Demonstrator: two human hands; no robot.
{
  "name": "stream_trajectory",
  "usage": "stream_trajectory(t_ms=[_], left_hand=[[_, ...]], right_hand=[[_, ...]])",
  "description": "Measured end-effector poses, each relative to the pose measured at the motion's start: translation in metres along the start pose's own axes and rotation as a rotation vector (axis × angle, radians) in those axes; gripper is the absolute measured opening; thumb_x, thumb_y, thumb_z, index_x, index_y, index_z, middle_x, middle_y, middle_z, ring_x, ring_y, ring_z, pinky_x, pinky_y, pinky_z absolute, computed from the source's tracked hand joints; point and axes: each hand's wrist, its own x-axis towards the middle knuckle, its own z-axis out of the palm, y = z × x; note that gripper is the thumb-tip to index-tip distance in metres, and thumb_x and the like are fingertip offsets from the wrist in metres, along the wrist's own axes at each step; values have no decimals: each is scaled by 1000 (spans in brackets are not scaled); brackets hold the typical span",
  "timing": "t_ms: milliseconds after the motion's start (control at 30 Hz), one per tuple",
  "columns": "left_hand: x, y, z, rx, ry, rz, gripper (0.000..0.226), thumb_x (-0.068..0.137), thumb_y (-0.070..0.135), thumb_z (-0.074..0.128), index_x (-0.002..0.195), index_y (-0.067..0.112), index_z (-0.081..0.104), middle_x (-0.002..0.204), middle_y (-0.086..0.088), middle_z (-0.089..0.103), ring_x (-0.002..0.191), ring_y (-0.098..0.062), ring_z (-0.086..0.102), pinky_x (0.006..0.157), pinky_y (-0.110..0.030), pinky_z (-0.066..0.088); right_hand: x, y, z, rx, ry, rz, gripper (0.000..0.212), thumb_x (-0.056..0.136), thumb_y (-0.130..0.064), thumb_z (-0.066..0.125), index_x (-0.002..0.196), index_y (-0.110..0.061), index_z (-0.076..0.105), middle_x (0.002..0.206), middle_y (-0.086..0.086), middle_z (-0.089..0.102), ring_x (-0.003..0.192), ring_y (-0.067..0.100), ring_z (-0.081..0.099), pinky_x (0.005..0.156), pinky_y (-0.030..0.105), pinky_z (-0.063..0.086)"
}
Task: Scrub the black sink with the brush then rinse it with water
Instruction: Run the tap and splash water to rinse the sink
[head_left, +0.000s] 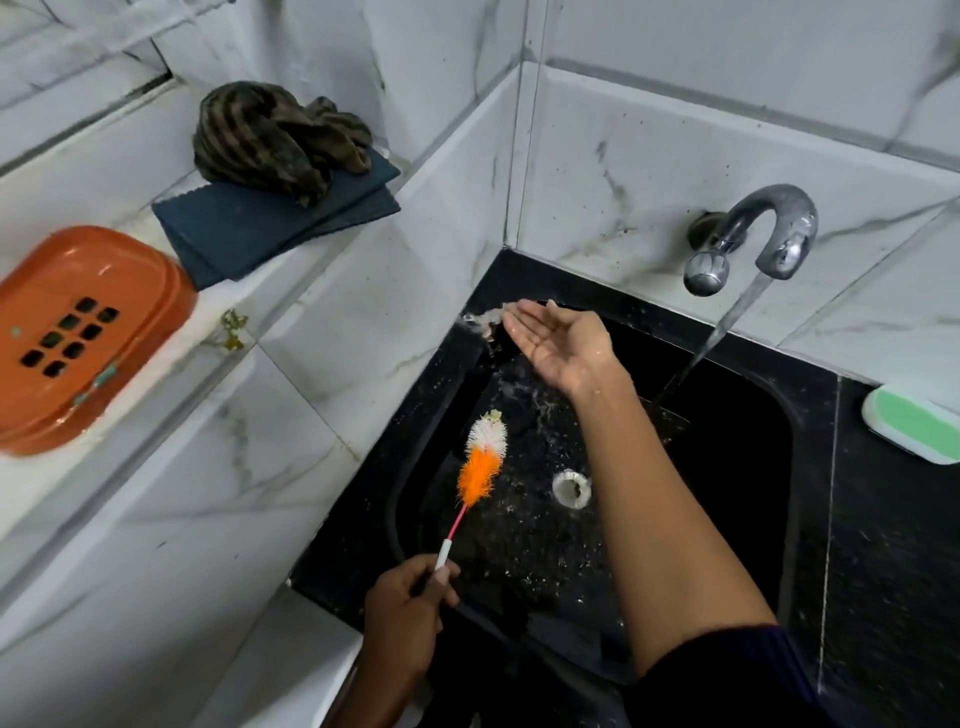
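Note:
The black sink (737, 499) fills the lower middle, wet and speckled, with a round drain (571, 487) in its floor. My left hand (410, 597) grips the thin white handle of a bottle brush (480, 462); its orange and white bristles hang over the sink's left side. My right hand (558, 345) is stretched over the sink's far left corner, palm up and fingers straight, with water splashing off the fingertips onto the rim. Behind it, a chrome tap (769, 234) on the wall pours a stream of water into the basin.
A white and green sponge (914, 426) lies on the black counter at right. On the marble ledge at left sit an orange soap dish (78, 332), folded dark blue cloths (260, 223) and a crumpled striped rag (275, 135). Marble-tiled walls enclose the sink's back and left.

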Motion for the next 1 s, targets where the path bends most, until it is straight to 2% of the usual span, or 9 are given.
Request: stream_trajectory(t_ms=[133, 267, 367, 467, 600, 733, 833, 933, 1000], left_hand=[[0, 2, -2, -10, 15, 24, 21, 96, 4, 57, 85, 12, 73, 57, -2, 62, 44, -10, 46, 40, -18, 34], [1, 2, -5, -10, 21, 42, 23, 95, 5, 57, 83, 14, 73, 58, -2, 63, 46, -14, 46, 41, -19, 34], [2, 1, -7, -1, 17, 49, 23, 96, 5, 57, 83, 17, 73, 59, -2, 64, 45, -14, 46, 42, -21, 35], [3, -1, -7, 18, 15, 45, 23, 95, 5, 58, 83, 17, 73, 59, -2, 64, 45, -13, 46, 42, -20, 35], [3, 0, -6, 27, 14, 34, 23, 95, 4, 58, 83, 17, 73, 59, -2, 64, 43, -10, 46, 40, -18, 34], [3, 4, -4, 59, 4, 38, 23, 95, 6, 57, 84, 18, 73, 60, -2, 65, 43, -9, 46, 41, -19, 35], [3, 6, -4, 53, -3, 42, 22, 95, 7, 57, 84, 19, 73, 60, -1, 65, 45, -9, 47, 43, -20, 36], [2, 7, -4, 42, -2, 50, 23, 95, 7, 58, 82, 20, 73, 59, -1, 64, 45, -8, 46, 42, -19, 36], [2, 7, -4, 43, -2, 48, 24, 94, 6, 58, 82, 21, 73, 59, -1, 65, 44, -8, 46, 43, -19, 36]], right_hand=[[-4, -4, -39, 347, 267, -40, 39, 103, -15, 33, 87, 3, 64, 88, 16, 68, 77, 25, 67, 71, 31, 55], [-11, -10, -100, 590, 370, -125, 38, 96, -11, 20, 64, -15, 41, 54, 2, 42, 47, 13, 33, 49, 23, 26], [-15, -14, -119, 548, 428, -114, 35, 98, -13, 16, 67, -17, 31, 52, -1, 29, 46, 12, 23, 46, 23, 22], [-10, -11, -108, 410, 477, -92, 31, 101, -14, 22, 76, -14, 41, 62, 1, 39, 52, 12, 35, 62, 20, 41], [-4, 7, -59, 145, 226, -12, 32, 104, -9, 31, 113, 9, 55, 108, 25, 64, 108, 31, 63, 93, 38, 53], [-6, 13, -28, 7, -48, 42, 36, 103, -10, 37, 123, 15, 53, 124, 32, 59, 121, 40, 57, 106, 44, 44], [-8, 8, -32, 71, -19, 24, 34, 101, -9, 38, 118, 15, 56, 119, 32, 62, 115, 40, 60, 98, 42, 51], [-7, 0, -60, 245, 225, -24, 33, 102, -11, 36, 98, 8, 63, 92, 23, 70, 85, 31, 69, 66, 35, 60], [-6, -8, -86, 410, 328, -62, 41, 103, -16, 31, 79, -3, 61, 74, 13, 67, 64, 21, 63, 53, 27, 52]])
